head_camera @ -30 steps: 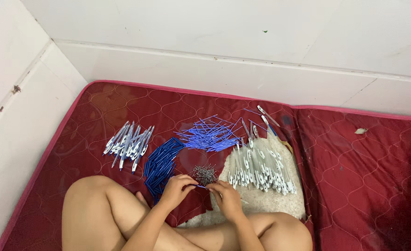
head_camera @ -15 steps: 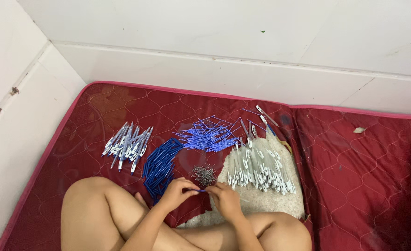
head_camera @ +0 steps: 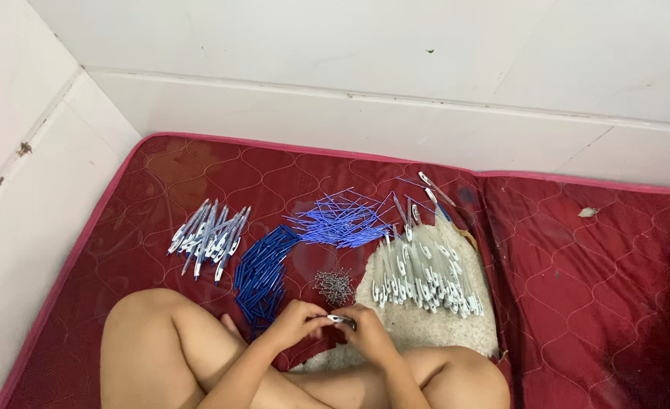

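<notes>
Left hand (head_camera: 295,324) and right hand (head_camera: 367,333) are pinching a pen part (head_camera: 342,320) together, beside springs (head_camera: 334,285) for easy reach.

- Light is soft and even, fairly bright, with no single source visible; the white wall (head_camera: 396,68) above the red mattress (head_camera: 577,265) reads pale and flat, without glare.
- Shadows are faint: a soft dark patch lies on the mattress just below the hands, left hand (head_camera: 293,324) and right hand (head_camera: 365,333).
- The mattress darkens toward its far right corner.
- Focus is moderate; small pieces on the mattress look slightly soft, fine detail lost.
- Wall lines above the mattress bow mildly near the frame edges.
</notes>
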